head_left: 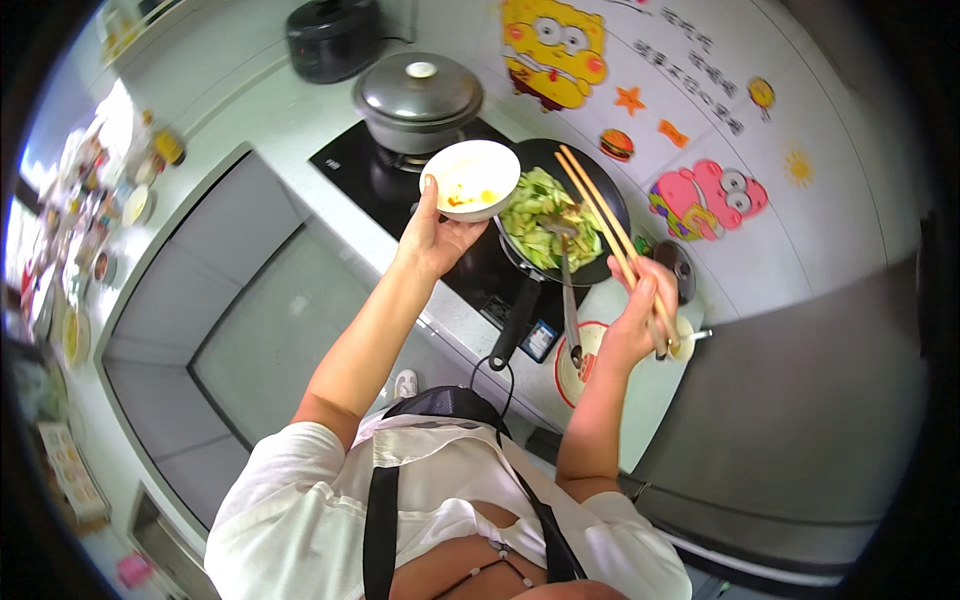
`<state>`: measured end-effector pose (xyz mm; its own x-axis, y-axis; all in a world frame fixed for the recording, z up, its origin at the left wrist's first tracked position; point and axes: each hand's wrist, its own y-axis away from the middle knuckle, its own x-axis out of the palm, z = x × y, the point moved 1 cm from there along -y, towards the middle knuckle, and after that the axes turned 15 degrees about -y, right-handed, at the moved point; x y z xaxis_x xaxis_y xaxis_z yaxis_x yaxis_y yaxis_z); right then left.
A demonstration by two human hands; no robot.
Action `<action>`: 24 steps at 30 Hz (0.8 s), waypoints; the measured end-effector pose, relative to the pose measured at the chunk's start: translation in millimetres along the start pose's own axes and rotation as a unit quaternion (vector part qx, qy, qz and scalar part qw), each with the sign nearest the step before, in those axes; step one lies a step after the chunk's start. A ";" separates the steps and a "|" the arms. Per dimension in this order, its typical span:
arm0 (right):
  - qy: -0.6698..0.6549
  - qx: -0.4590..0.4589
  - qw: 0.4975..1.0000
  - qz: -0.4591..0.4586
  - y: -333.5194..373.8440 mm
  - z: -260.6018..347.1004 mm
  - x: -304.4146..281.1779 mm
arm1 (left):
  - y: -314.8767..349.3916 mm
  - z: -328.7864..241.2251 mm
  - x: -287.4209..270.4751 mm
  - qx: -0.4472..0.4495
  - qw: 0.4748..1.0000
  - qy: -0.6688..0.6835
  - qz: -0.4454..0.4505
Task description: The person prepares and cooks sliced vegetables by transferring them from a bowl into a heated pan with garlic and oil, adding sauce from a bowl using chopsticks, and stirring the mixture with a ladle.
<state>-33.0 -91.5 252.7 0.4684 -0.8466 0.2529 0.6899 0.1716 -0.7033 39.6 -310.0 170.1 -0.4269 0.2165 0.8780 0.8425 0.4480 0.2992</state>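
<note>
My left hand grips a white bowl by its rim and side, tilted over the stove beside the pan. Yellow and brown sauce residue clings to the inside of the bowl. In my right hand is a pair of long wooden chopsticks, pointing up and away across the right of the pan. The black frying pan holds sliced green vegetables, with its handle toward me. A metal spatula rests in the vegetables, its handle leaning out over the pan's near rim.
A lidded grey pot sits on the black stove, with a black cooker behind. A red-rimmed plate and small cup are near my right forearm. Bottles and bowls crowd the left counter. A grey cabinet stands right.
</note>
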 end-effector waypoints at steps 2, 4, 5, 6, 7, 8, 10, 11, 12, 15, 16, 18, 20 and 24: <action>0.053 -0.002 0.998 0.038 16.7 -2.1 25.1 | 24.6 -17.3 -6.9 0.030 0.998 0.041 -0.034; -0.087 0.075 0.993 0.025 40.6 -12.3 56.3 | 56.3 -36.6 -17.1 0.088 0.992 0.077 -0.049; -0.169 0.117 0.979 -0.008 53.9 -19.3 70.6 | 75.0 -46.8 -24.3 0.108 0.988 0.098 -0.053; -0.241 0.154 0.958 -0.039 64.6 -23.5 86.1 | 94.9 -56.4 -33.6 0.131 0.983 0.118 -0.058; -0.300 0.218 0.928 -0.044 71.4 -23.0 101.3 | 115.6 -64.4 -48.6 0.164 0.982 0.092 -0.033; -0.352 0.284 0.890 -0.051 79.0 -22.3 117.2 | 140.4 -71.9 -53.0 0.189 0.975 0.108 -0.043; -0.425 0.424 0.799 -0.029 96.3 -22.9 152.2 | 193.1 -87.8 -76.3 0.236 0.962 0.112 -0.082; -0.449 0.464 0.764 -0.003 109.7 -21.0 169.3 | 221.3 -92.9 -88.4 0.274 0.949 0.112 -0.110; -0.469 0.494 0.731 0.025 122.7 -18.0 187.8 | 248.1 -97.8 -101.2 0.305 0.936 0.101 -0.142; -0.460 0.524 0.698 0.160 171.0 7.6 243.6 | 323.7 -107.6 -140.3 0.398 0.890 0.116 -0.189; -0.449 0.535 0.685 0.206 190.1 22.2 263.5 | 352.7 -109.5 -156.3 0.429 0.869 0.113 -0.217; -0.451 0.535 0.654 0.288 224.1 51.6 298.6 | 409.5 -103.8 -184.6 0.480 0.827 0.110 -0.271; -0.465 0.524 0.619 0.355 260.7 81.8 335.6 | 466.3 -97.4 -211.4 0.527 0.778 0.154 -0.305; -0.497 0.541 0.515 0.441 342.8 145.2 408.7 | 572.7 -77.8 -268.8 0.614 0.688 0.204 -0.330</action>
<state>475.0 -305.5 211.4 0.5435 0.3856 0.7456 -0.3821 0.9046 -0.1892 662.3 -179.0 134.5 -0.2445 -0.5350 0.8087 -0.5092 0.7806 0.3625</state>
